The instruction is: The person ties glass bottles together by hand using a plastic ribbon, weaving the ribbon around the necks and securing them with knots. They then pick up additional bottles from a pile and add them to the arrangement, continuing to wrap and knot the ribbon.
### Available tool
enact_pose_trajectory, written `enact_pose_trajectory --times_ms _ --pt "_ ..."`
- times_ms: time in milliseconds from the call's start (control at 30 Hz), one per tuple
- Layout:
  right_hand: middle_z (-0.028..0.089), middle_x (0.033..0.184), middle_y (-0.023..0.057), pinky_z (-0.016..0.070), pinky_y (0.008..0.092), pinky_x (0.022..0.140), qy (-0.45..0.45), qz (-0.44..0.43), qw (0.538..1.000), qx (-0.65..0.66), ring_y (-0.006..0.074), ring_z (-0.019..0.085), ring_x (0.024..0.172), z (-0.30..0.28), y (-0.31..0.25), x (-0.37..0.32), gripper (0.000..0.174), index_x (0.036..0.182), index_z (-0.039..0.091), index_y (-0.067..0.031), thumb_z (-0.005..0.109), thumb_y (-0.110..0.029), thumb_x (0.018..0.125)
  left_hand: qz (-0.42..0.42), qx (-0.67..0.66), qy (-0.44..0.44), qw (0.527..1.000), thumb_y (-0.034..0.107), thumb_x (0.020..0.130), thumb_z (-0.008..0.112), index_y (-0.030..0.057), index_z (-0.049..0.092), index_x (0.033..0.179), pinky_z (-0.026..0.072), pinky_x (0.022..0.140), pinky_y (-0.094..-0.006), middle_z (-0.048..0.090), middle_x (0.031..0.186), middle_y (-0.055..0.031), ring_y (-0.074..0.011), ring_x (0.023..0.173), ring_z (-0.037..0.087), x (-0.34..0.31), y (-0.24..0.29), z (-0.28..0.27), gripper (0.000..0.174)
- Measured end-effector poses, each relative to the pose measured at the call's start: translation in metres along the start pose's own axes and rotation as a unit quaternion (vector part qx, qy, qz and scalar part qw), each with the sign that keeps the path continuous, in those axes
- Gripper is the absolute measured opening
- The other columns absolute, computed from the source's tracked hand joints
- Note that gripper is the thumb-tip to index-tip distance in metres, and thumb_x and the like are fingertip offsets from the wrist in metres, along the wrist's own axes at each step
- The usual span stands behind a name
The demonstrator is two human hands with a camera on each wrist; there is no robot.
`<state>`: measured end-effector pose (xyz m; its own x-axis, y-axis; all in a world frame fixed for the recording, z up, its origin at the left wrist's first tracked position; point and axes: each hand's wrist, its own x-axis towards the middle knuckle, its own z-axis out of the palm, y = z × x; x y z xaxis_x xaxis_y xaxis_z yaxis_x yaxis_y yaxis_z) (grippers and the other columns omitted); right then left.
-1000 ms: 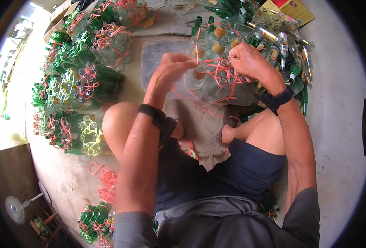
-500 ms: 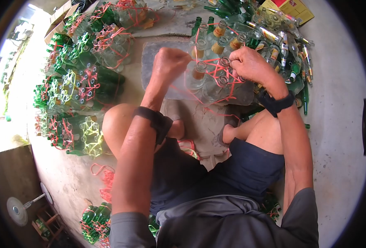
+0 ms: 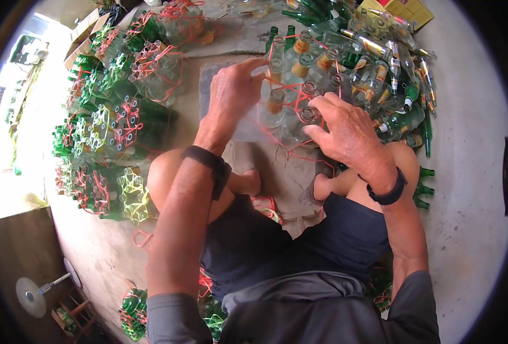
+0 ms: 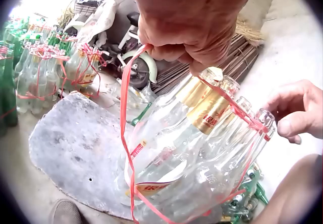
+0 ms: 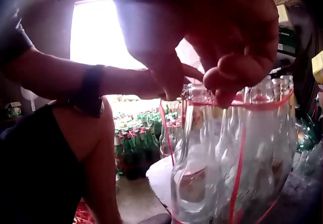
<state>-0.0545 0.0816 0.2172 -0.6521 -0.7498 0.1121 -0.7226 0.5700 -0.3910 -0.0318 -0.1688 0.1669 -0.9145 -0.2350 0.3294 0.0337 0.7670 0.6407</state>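
Clear glass bottles with gold neck labels (image 4: 207,114) stand bunched together, red plastic strip (image 4: 124,103) wound round their necks and sides. The left hand (image 3: 231,93) is at the left side of the bunch, fingers curled round the strip, which hangs down from them in the left wrist view. Over the near right bottle mouths is the right hand (image 3: 348,131), thumb and fingers apart and loosely bent. The right wrist view shows its fingers (image 5: 222,80) just above the bottle tops (image 5: 194,94); whether they touch the glass is unclear.
Tied groups of green and clear bottles (image 3: 108,126) stand at the left. Loose bottles (image 3: 374,51) lie piled at the back right beside a yellow box (image 3: 414,12). A grey slab (image 4: 83,148) lies under the bunch. A fan (image 3: 31,297) is at lower left.
The right hand has let its curled fingers spread and has moved nearer the body, over the near bottle mouths. The left hand has risen slightly, still with the strip.
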Motion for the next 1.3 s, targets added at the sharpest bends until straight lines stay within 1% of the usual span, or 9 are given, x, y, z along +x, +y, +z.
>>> enact_pose_trajectory --times_ms 133,367,533,633,767,833,933,1067,1300 --pt "0.058 0.096 0.0138 0.055 0.0502 0.066 0.071 0.014 0.996 -0.058 0.0392 0.068 0.079 0.026 -0.002 0.001 0.027 0.098 0.06 -0.0061 0.073 -0.026 0.085 0.018 0.019 -0.014 1.0 0.013 0.088 0.071 0.0227 0.072 0.13 0.044 0.056 -0.0399 0.046 0.058 -0.0111 -0.0229 0.052 0.042 0.004 0.0 0.0 0.043" --pt "0.063 0.092 0.0128 0.055 0.0504 0.066 0.08 0.032 0.996 -0.031 0.0399 0.069 0.077 0.037 -0.001 0.002 0.025 0.097 0.06 -0.0065 0.072 -0.024 0.084 0.083 0.044 -0.055 0.994 0.01 0.088 0.07 0.0232 0.07 0.133 0.0461 0.058 -0.041 0.051 0.061 -0.0144 -0.0272 0.054 0.05 0.014 -0.004 -0.003 0.046" --pt "0.069 0.086 0.0154 0.0545 0.0509 0.065 0.087 0.011 0.996 -0.014 0.0402 0.069 0.077 0.037 0.002 0.007 0.022 0.096 0.061 -0.0055 0.07 -0.02 0.082 0.125 0.065 -0.053 0.989 0.012 0.09 0.067 0.0206 0.072 0.13 0.0515 0.064 -0.0439 0.066 0.077 -0.0198 -0.0351 0.066 0.063 0.02 -0.008 -0.004 0.041" --pt "0.068 0.085 0.0165 0.0542 0.0512 0.066 0.059 0.006 0.998 -0.026 0.0403 0.069 0.077 0.034 0.007 0.01 0.022 0.092 0.061 -0.0041 0.07 -0.02 0.081 0.141 0.073 -0.051 0.986 0.012 0.09 0.065 0.0185 0.072 0.128 0.0531 0.066 -0.045 0.069 0.082 -0.0215 -0.038 0.07 0.066 0.021 -0.009 -0.006 0.039" --pt "0.068 0.083 0.0173 0.0543 0.0512 0.068 0.057 -0.01 0.998 -0.028 0.0407 0.069 0.078 0.025 0.009 0.011 0.021 0.088 0.061 -0.0035 0.071 -0.02 0.079 0.112 0.068 -0.072 0.989 0.011 0.09 0.064 0.0165 0.073 0.126 0.0526 0.065 -0.0452 0.067 0.078 -0.0214 -0.0381 0.067 0.064 0.017 -0.002 -0.01 0.038" --pt "0.065 0.084 0.015 0.0512 0.0508 0.067 0.039 -0.029 0.998 -0.034 0.0424 0.066 0.079 0.021 0.016 0.011 0.029 0.09 0.061 -0.0036 0.079 -0.023 0.079 0.117 0.061 -0.069 0.989 0.01 0.089 0.064 0.0144 0.074 0.124 0.052 0.064 -0.0454 0.065 0.074 -0.022 -0.0384 0.064 0.063 0.016 -0.001 -0.011 0.036" --pt "0.068 0.083 0.0166 0.0544 0.0512 0.071 0.025 -0.045 0.998 -0.043 0.0406 0.069 0.082 0.012 0.022 0.014 0.022 0.089 0.063 -0.0034 0.074 -0.019 0.077 0.114 0.056 -0.075 0.989 0.01 0.088 0.065 0.0119 0.074 0.122 0.0513 0.062 -0.0451 0.062 0.071 -0.0229 -0.0386 0.062 0.062 0.013 0.003 -0.015 0.035" --pt "0.067 0.086 0.0154 0.0545 0.0507 0.075 -0.001 -0.072 0.995 -0.065 0.0398 0.069 0.087 0.0 0.038 0.018 0.025 0.092 0.064 -0.0041 0.078 -0.018 0.077 0.101 0.059 -0.087 0.989 0.01 0.087 0.067 0.0079 0.074 0.12 0.0511 0.062 -0.0449 0.06 0.069 -0.0235 -0.0386 0.061 0.061 0.006 0.014 -0.018 0.034" --pt "0.067 0.091 0.0134 0.0544 0.0502 0.074 -0.029 -0.131 0.984 -0.121 0.0393 0.068 0.089 -0.024 0.069 0.03 0.026 0.096 0.065 -0.0052 0.08 -0.013 0.077 0.061 0.033 -0.083 0.994 0.012 0.086 0.069 0.0032 0.074 0.117 0.0536 0.067 -0.0455 0.063 0.073 -0.0252 -0.0429 0.07 0.066 -0.013 0.037 -0.008 0.033"
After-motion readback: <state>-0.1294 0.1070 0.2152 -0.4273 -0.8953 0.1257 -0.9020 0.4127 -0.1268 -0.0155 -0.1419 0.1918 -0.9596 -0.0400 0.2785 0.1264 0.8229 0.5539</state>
